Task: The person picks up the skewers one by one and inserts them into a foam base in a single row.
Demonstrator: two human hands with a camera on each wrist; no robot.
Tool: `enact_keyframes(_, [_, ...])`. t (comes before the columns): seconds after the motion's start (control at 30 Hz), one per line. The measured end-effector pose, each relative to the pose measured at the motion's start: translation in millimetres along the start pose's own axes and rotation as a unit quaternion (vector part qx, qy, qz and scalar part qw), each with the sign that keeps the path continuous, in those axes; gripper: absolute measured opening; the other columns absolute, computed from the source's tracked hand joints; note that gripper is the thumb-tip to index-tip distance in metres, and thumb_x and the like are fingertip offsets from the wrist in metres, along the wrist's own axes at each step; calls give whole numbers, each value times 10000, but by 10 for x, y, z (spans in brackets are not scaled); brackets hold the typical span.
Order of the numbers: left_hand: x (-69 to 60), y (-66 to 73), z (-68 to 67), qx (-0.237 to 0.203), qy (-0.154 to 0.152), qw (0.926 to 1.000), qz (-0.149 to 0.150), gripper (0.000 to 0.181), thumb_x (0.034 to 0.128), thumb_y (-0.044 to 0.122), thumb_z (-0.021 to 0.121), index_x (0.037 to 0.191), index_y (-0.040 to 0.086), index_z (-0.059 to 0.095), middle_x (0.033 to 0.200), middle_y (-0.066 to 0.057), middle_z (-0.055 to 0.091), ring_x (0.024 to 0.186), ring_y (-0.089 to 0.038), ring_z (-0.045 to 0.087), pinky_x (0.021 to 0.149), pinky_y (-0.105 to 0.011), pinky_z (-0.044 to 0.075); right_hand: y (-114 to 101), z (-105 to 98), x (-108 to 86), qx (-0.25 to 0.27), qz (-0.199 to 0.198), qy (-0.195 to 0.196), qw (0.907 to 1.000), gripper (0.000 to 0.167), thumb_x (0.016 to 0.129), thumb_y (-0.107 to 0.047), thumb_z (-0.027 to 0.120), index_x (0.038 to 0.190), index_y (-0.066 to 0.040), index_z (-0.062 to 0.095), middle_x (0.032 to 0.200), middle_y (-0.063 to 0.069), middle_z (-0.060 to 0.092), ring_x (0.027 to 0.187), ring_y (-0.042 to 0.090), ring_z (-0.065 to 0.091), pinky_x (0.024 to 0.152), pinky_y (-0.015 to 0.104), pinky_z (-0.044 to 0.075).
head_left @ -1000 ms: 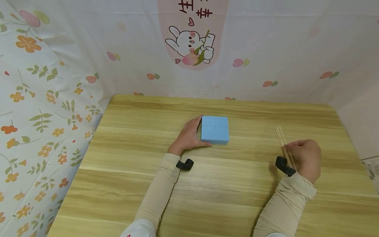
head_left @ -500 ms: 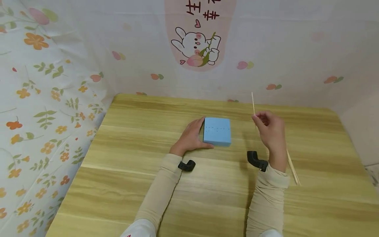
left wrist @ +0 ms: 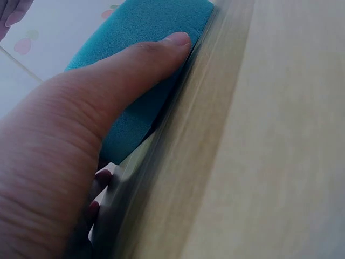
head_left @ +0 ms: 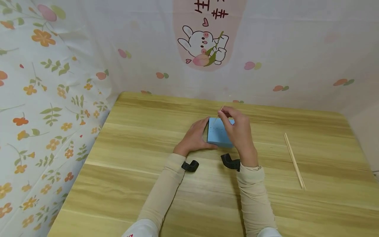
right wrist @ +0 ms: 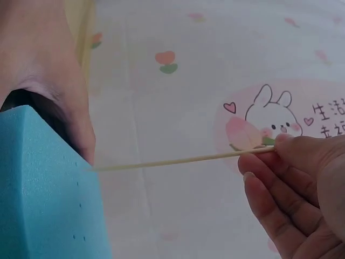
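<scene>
A light blue foam block (head_left: pixel 217 135) with small holes dotted in its top lies on the table. My left hand (head_left: pixel 193 138) grips it from the left side, the thumb (left wrist: pixel 156 56) along its near face. Above the block, my right hand (head_left: pixel 238 128) pinches a thin bamboo skewer (right wrist: pixel 178 161) between thumb and fingertips. The skewer's far end points down at the holed top, close to the left hand's fingers. Whether that tip sits in a hole or only touches the foam, I cannot tell.
Several more bamboo skewers (head_left: pixel 294 161) lie together in a narrow bundle on the right of the wooden table (head_left: pixel 124 144). A printed curtain (head_left: pixel 142 42) hangs right behind the table's back edge and along its left.
My right hand has lifted one skewer off the bundle and carried it left to above the foam block. The left hand has kept its hold on the block.
</scene>
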State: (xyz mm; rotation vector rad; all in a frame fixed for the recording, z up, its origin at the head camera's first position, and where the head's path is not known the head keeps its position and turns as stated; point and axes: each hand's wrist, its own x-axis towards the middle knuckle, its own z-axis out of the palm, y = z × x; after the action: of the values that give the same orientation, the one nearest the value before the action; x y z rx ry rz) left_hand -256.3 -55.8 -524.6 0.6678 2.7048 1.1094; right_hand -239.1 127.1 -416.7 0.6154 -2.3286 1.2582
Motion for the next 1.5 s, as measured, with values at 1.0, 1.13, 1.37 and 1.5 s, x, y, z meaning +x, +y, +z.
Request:
enact_keyframes(1.0, [-6,6,-8,60,0,9999,99,1263,745,557,900,1673,149,147,1700,-23,259,1555,-250,243,1279,-410,151,124,194,-40,-555,-55,-500,9972,185,982,-95,722,1100,32,786,1023,181,768,855,290,732,737,487,602])
enact_keyframes(1.13, [-4,10,-8,43,-18,9999,96,1260,749,556,899,1675,163,140,1701,-15,254,1555,-245,239,1279,-409,151,128,197,-52,-555,132,-530,9970,207,987,-101,715,1123,41,782,1042,194,765,898,309,738,773,499,604])
enact_keyframes(1.37, [3,21,-16,81,11,9998,166,1251,748,550,902,1672,163,152,1698,-13,261,1552,-232,245,1278,-403,156,134,193,-52,-523,270,-562,9967,225,990,-98,709,1143,54,773,1068,213,759,949,343,739,815,525,601])
enact_keyframes(1.5, [5,16,-16,89,18,9998,167,1255,744,553,904,1672,162,154,1696,-13,268,1550,-234,250,1277,-399,156,150,208,-55,-495,251,-554,9969,226,986,-92,712,1150,53,772,1067,212,760,957,349,740,825,519,603])
